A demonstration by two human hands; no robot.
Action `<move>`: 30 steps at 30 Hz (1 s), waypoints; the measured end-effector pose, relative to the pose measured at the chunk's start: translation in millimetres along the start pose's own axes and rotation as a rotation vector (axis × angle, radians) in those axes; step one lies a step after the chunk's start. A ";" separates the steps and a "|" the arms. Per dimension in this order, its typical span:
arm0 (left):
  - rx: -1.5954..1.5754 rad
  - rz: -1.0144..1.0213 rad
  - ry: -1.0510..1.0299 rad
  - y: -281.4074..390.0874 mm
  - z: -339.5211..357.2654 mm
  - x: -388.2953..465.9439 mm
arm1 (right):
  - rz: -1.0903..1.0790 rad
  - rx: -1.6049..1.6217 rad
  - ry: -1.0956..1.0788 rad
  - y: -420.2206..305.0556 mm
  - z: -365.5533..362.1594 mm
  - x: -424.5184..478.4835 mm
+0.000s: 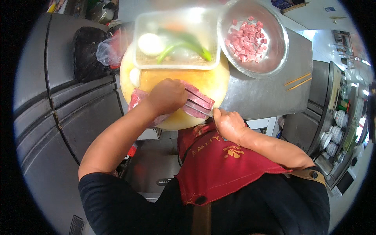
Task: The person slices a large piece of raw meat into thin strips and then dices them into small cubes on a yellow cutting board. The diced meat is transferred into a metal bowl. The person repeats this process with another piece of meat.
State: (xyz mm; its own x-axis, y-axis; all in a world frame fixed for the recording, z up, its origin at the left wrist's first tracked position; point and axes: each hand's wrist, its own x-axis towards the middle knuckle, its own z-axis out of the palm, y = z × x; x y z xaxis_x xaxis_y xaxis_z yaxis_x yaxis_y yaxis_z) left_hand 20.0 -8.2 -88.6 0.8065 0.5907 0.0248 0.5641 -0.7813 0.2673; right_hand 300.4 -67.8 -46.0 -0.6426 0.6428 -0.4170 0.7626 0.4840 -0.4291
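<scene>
Slabs of raw red meat [199, 95] lie at the right of a round, yellowish chopping board [218, 83], cut into long strips. My left hand [169, 95], fingers curled, grips their left end. My right hand [230, 124] is closed around a knife handle at the board's front right edge. The knife blade [197, 108] lies between the nearest strip and the others; its far end is hidden by my left hand. Another piece of raw meat [138, 98] sits under and left of my left wrist. A peeled white piece [135, 77], perhaps onion, rests behind it.
A white plastic basket [176, 67] with a white onion and green peppers covers the board's rear. Right of it, a steel bowl [279, 63] holds diced meat. Chopsticks [298, 81] lie on the steel counter [255, 94]. A plastic bag [108, 51] stands left.
</scene>
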 end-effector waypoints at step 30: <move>0.022 -0.021 -0.086 -2.0 -6.0 7.2 | 0.026 -0.069 0.120 9.9 32.7 9.8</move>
State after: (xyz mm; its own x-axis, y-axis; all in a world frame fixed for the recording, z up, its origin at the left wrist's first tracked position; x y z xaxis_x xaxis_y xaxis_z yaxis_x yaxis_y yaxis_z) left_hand 23.6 -1.2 -83.1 0.8061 0.5884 -0.0634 0.5841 -0.7738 0.2453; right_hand 299.2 -76.1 -80.5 -0.6125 0.7199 -0.3266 0.7846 0.5034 -0.3619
